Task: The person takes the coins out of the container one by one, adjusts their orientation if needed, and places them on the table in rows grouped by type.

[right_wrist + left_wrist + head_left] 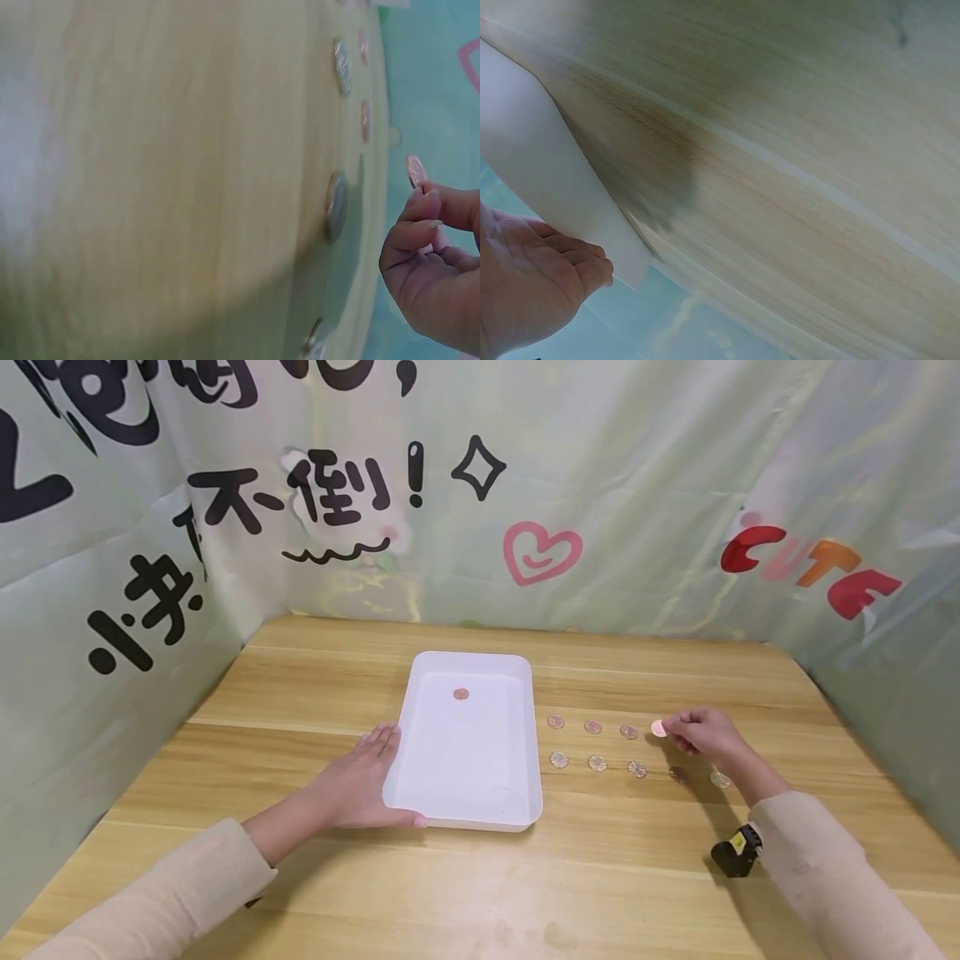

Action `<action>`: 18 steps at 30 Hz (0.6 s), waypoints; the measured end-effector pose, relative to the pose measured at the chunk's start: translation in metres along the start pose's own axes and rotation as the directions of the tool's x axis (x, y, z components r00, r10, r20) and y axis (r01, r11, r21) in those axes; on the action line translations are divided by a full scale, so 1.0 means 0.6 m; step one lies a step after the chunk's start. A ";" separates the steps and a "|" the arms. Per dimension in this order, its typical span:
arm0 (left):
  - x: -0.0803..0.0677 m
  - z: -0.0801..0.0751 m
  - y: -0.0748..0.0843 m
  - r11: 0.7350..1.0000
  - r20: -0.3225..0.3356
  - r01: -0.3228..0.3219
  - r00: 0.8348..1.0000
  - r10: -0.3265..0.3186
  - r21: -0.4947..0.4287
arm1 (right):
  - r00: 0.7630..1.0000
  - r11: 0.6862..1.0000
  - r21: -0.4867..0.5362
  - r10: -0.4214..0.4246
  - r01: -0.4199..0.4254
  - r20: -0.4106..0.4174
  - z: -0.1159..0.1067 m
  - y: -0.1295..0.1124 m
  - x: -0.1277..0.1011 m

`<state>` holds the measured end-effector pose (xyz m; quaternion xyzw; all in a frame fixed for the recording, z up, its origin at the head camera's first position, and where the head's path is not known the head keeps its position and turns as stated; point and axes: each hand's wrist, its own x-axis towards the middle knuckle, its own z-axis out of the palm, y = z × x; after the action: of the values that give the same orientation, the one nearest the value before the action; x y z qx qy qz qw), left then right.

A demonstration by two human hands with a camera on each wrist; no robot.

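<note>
The right hand (701, 732) at right of centre pinches a copper coin (658, 728) between fingertips, lifted just off the wooden table (300, 685). Left of it lie two rows of coins (594, 745) (the lower row runs under the hand). The left hand (360, 781) rests flat, fingers straight, against the left edge of the white tray (480, 817), which holds one coin (461, 694) near its far end. Bare wood spreads below the tray.

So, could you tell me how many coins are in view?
10: one in the white tray at, one pinched by the right hand at, eight on the table right of the tray.
</note>
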<state>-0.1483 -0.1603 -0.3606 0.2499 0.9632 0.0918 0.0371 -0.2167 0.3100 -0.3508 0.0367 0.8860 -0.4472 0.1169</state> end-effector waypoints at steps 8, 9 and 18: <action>-0.001 0.000 0.001 1.000 0.003 0.002 1.000 -0.002 -0.001 | 0.997 0.996 -0.064 0.064 -0.067 -0.040 -0.005 0.024 0.011; -0.002 0.000 0.002 1.000 0.004 0.002 1.000 -0.002 0.000 | 0.997 0.995 -0.070 0.068 -0.071 -0.044 -0.005 0.026 0.012; -0.002 -0.002 0.002 1.000 0.009 0.006 1.000 -0.006 -0.001 | 0.995 0.996 -0.068 0.044 -0.050 -0.090 -0.014 0.047 0.023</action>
<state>-0.1468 -0.1599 -0.3590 0.2473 0.9638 0.0909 0.0420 -0.2270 0.3333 -0.3715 0.0732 0.9043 -0.4110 0.0896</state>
